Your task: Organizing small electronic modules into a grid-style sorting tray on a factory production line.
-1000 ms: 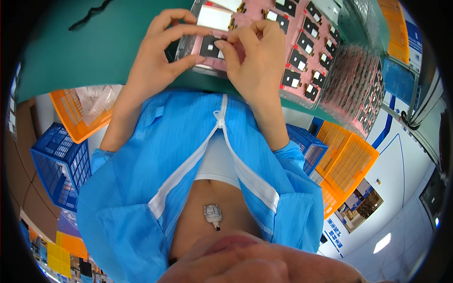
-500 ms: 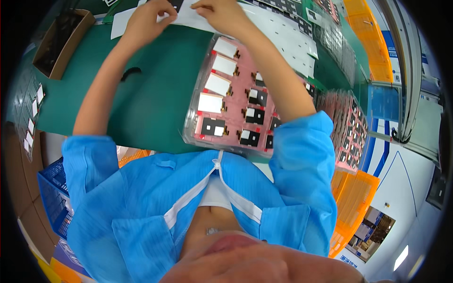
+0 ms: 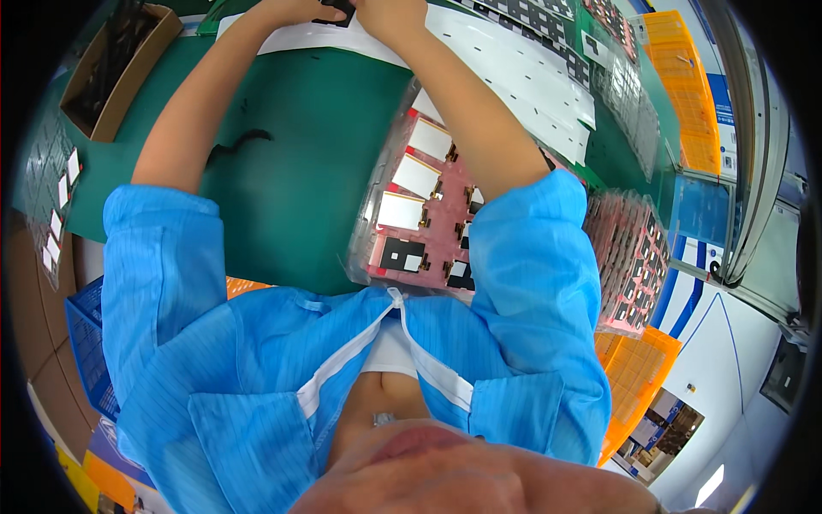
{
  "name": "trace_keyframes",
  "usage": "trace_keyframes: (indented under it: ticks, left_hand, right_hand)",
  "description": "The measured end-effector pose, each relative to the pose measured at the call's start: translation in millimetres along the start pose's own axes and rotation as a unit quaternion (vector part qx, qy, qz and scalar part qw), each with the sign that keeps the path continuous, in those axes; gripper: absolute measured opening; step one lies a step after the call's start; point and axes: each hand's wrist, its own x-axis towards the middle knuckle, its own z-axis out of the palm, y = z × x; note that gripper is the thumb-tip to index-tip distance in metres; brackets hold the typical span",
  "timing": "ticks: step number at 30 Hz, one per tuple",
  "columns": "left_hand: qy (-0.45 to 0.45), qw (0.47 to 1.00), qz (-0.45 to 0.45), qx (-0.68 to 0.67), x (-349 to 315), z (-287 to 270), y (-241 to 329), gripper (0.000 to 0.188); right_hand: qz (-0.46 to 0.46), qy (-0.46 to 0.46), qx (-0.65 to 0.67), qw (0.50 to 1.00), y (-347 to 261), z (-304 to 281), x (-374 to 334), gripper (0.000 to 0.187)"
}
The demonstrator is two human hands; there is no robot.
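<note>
Both arms reach far over the green table to its top edge in view. My left hand (image 3: 295,10) lies at a white sheet (image 3: 377,49) with its fingers drawn together beside a small black flat piece (image 3: 341,7). Close by on the right, my right hand (image 3: 392,19) is closed, its fingertips at the same piece; the frame's edge cuts off part of both hands, and what they pinch does not show. Under my right forearm lies a clear tray (image 3: 364,231) with a pink liner, holding white and black rectangular parts (image 3: 401,211) with small gold-coloured tabs.
An open cardboard box (image 3: 128,81) of dark items stands at the far left. Curled black strips (image 3: 244,141) lie on the green tabletop (image 3: 300,197). To the right are stacked filled trays (image 3: 634,257), a pile of clear trays (image 3: 629,98) and orange crates (image 3: 676,86).
My hands have moved farther forward and come together over the black piece. The whole view has shifted slightly, with the pink-lined tray now lower and further right.
</note>
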Motion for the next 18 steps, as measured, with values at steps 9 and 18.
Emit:
trace_keyframes:
  ticks: [9, 18]
  left_hand:
    - [-0.054, 0.991, -0.11, -0.059, 10.2, 8.2, -5.9, 0.056]
    - [0.03, 0.992, -0.019, 0.121, -8.1, 16.9, -13.8, 0.053]
  right_hand:
    - [0.086, -0.077, 0.084, 0.99, 23.3, 14.6, 6.4, 0.026]
    - [0.153, -0.091, 0.536, 0.825, 51.9, -74.7, -60.7, 0.027]
